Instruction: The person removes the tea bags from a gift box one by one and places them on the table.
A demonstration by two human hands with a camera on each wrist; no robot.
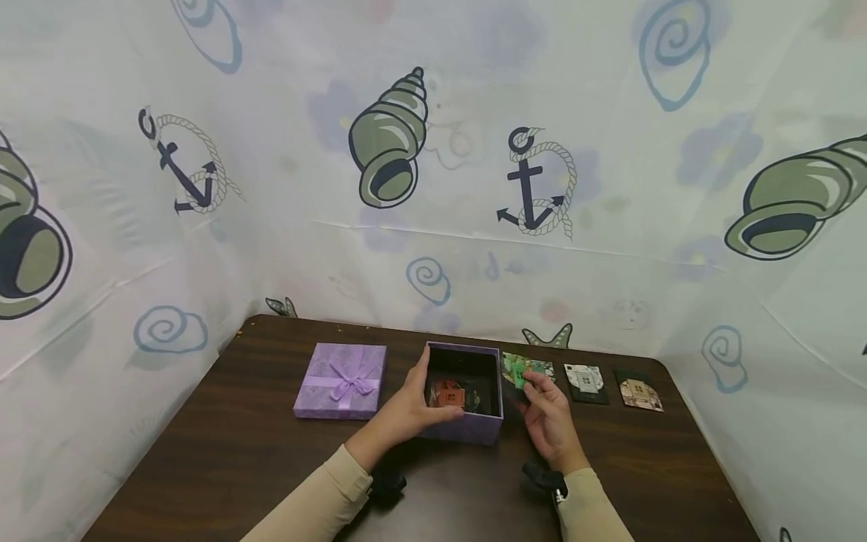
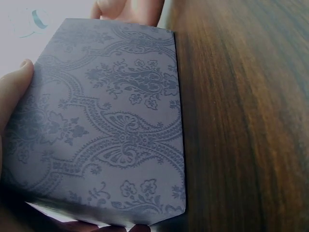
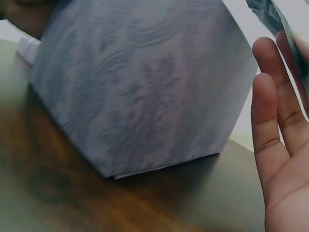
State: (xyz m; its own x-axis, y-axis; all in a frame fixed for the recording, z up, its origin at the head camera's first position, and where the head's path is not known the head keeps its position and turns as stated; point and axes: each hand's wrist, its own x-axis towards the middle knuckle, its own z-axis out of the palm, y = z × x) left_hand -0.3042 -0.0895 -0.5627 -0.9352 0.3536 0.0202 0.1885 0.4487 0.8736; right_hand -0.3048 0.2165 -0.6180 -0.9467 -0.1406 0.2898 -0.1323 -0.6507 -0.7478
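My left hand (image 1: 405,410) grips a lidless purple patterned box (image 1: 463,431) by its left side, thumb along the near rim. In the left wrist view the box's embossed wall (image 2: 116,116) fills the middle. A flat orange-brown packet (image 1: 447,397) lies inside the dark interior. Just right of the box, my right hand (image 1: 552,421) pinches a thin green card-like piece (image 1: 518,373) between thumb and fingers. Behind it a leafy-patterned flat piece (image 1: 544,367) shows, partly covered by the hand. Part of the held piece (image 3: 268,14) appears at the right wrist view's top right.
The purple lid (image 1: 339,403) with a ribbon bow lies left of the box. To the right, a white-and-dark flat packet (image 1: 586,382) and a beige-and-dark one (image 1: 640,391) lie on the dark wooden table (image 1: 223,452). A printed cloth (image 1: 460,286) hangs behind.
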